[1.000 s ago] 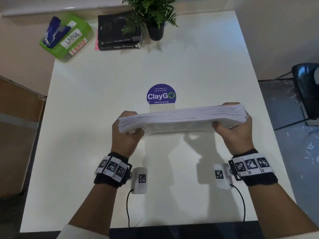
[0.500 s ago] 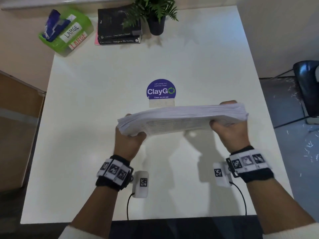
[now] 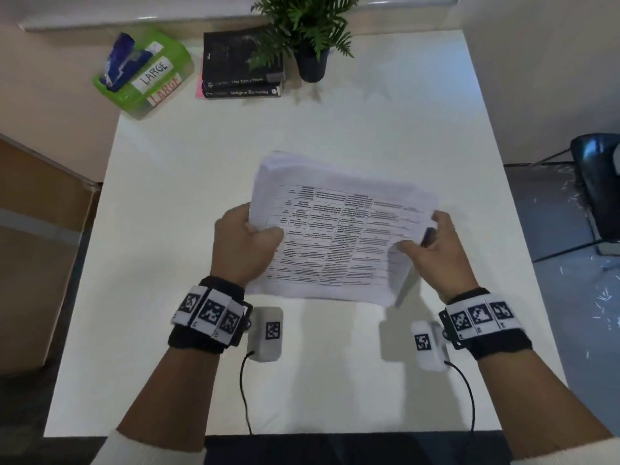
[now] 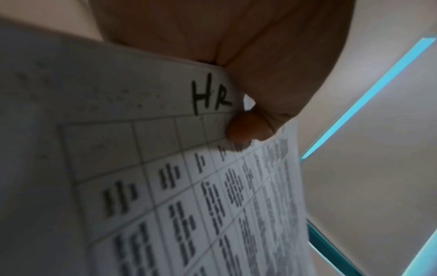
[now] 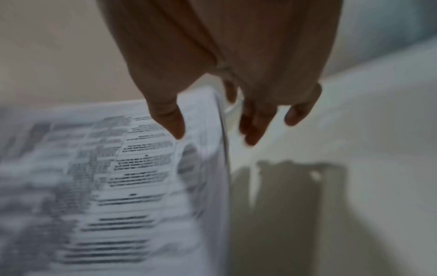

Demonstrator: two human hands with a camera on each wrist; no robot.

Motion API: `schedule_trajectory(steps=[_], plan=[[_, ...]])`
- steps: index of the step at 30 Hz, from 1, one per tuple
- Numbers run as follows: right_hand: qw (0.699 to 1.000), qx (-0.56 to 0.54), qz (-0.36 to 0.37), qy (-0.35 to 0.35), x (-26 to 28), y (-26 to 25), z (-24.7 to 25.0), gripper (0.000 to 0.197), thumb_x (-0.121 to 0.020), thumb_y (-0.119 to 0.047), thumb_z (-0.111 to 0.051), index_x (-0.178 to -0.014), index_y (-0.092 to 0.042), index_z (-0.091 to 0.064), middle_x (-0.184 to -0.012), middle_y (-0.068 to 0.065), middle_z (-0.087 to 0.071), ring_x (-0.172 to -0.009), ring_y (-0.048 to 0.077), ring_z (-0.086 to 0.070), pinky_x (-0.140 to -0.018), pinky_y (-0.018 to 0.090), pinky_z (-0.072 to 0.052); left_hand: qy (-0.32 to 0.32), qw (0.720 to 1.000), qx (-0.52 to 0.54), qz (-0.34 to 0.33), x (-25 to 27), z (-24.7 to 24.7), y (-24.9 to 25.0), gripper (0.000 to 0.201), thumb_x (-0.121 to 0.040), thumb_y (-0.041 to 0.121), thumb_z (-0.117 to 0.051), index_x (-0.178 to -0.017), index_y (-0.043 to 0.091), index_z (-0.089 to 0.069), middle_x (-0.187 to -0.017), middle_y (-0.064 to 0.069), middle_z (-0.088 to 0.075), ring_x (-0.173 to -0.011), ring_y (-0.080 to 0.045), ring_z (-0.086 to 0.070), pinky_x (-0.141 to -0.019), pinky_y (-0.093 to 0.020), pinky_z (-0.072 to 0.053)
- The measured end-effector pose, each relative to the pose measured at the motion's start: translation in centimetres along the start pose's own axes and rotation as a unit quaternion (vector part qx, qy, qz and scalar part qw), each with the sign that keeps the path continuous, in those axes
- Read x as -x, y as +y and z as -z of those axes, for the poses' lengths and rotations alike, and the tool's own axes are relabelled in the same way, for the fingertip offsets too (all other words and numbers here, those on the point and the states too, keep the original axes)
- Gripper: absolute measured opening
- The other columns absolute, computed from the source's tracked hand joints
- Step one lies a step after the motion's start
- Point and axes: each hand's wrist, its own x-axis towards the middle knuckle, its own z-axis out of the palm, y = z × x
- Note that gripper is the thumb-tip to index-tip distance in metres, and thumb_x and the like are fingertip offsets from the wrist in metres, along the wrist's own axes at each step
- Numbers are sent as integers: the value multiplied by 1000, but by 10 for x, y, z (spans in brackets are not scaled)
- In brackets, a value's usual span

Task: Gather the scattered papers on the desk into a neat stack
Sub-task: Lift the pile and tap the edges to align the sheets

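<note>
Over the middle of the white desk (image 3: 188,203) I have both forearms reaching fwd from the near edge, wrists level, each with a black band carrying black-and-white marker tags. My left hand (image 3: 243,245) sits at the left side of the thick stack of white printed papers (image 3: 335,236), knuckles up, thumb laid across the top sheet. My right hand (image 3: 436,243) is at the stack's right side, palm turned inward, thumb pointing left toward the page.

Stack is tilted w/ its printed face up toward the head cam, table grid and text lines visible; it casts a shadow on the desk below its near edge, so that edge looks lifted, though I can't tell if the far edge touches. Left wrist view shows the sheet w/ handwritten "HR" and the grid.

At the far edge: green plastic box (image 3: 144,75) labelled LARGE at the far-left corner, w/ a blue wrapper poking out; two dark books (image 3: 241,67) stacked just right of it; a small potted fern in a dark pot (image 3: 310,38) touching or just beside the books. A black chair (image 3: 600,182) stands off the desk's right side. Nothing sits between hands and stack.

Left hand: fingers curled under, thumb (image 4: 248,128) on top, clamped on the papers' left edge. Right hand: fingers (image 5: 255,123) spread and fairly straight alongside the right edge, thumb tip (image 5: 172,123) near or just touching the top sheet; motion blur there, no firm grip visible.
</note>
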Motion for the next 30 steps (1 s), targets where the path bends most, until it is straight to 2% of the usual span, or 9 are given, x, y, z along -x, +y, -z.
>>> schedule_trajectory(steps=[4, 9, 12, 15, 17, 19, 22, 26, 30], plan=[[957, 176, 218, 68, 11, -43, 5, 118, -66, -36, -89, -156, -27, -14, -148, 3, -39, -135, 23, -41, -110, 48, -30, -12, 965, -196, -172, -4, 24, 44, 23, -66, 15, -52, -53, 17, -34, -44, 3, -36, -39, -16, -32, -43, -24, -27], [927, 101, 336, -133, 10, -108, 2, 65, -81, -11, -79, -138, -21, -50, -129, -6, -63, -124, 14, -57, -104, 47, -44, -65, 902, -294, -309, -4, 32, 78, 29, -65, 17, -46, -52, 30, -24, -43, 6, -23, -39, -15, -23, -48, -22, -17], [927, -11, 299, -226, 8, -110, -2, 43, -85, 15, -63, -118, -12, -66, -113, 13, -71, -107, 36, -65, -93, 55, -52, -42, 905, -301, -296, -6, 33, 84, 26, -65, 22, -50, -53, 30, -28, -44, 3, -30, -43, -23, -32, -46, -25, -26], [943, -45, 290, -156, 8, -100, -8, 49, -85, 21, -59, -114, -18, -67, -106, -3, -75, -103, 23, -69, -89, 39, -57, 34, 916, -269, -294, -10, 40, 66, 7, -70, 33, -60, -76, 32, -56, -62, 5, -55, -62, -23, -54, -62, -33, -45], [957, -90, 260, -95, 5, -92, -8, 50, -84, 22, -59, -104, -23, -67, -96, -17, -76, -95, 5, -71, -88, 30, -58, 144, 922, -275, -232, -9, 42, 42, 58, -70, 45, -67, -125, 31, -54, -116, 4, -63, -109, -22, -58, -93, -41, -44], [962, -141, 230, -50, 4, -85, -5, 46, -84, 23, -59, -94, -22, -65, -84, -22, -75, -85, -3, -71, -79, 20, -58, 152, 971, -135, -124, -11, 40, 17, 95, -66, 44, -78, -146, 26, -30, -142, 0, -46, -129, -21, -46, -108, -44, -37], [954, -190, 229, -41, 5, -83, -4, 44, -80, 16, -64, -89, -26, -71, -85, -15, -76, -86, 6, -71, -79, 23, -56, -16, 976, 219, 13, -13, 25, -5, 100, -61, 26, -84, -145, 21, -29, -130, -10, -59, -121, -24, -58, -106, -51, -44], [955, -158, 241, -67, 3, -80, -14, 41, -81, 22, -59, -104, -12, -67, -95, -5, -74, -95, 15, -70, -83, 27, -55, 40, 980, 191, -28, -9, 7, 6, 40, -69, 7, -75, -107, 15, -66, -97, 7, -74, -96, -9, -70, -89, -34, -58], [958, -144, 250, -15, 6, -76, -23, 34, -81, 26, -58, -106, 5, -65, -95, 9, -70, -94, 12, -68, -84, 23, -53, 76, 975, 195, -72, -7, 0, 11, 52, -76, 0, -68, -126, -3, -55, -109, -8, -69, -106, -20, -67, -93, -36, -55]])
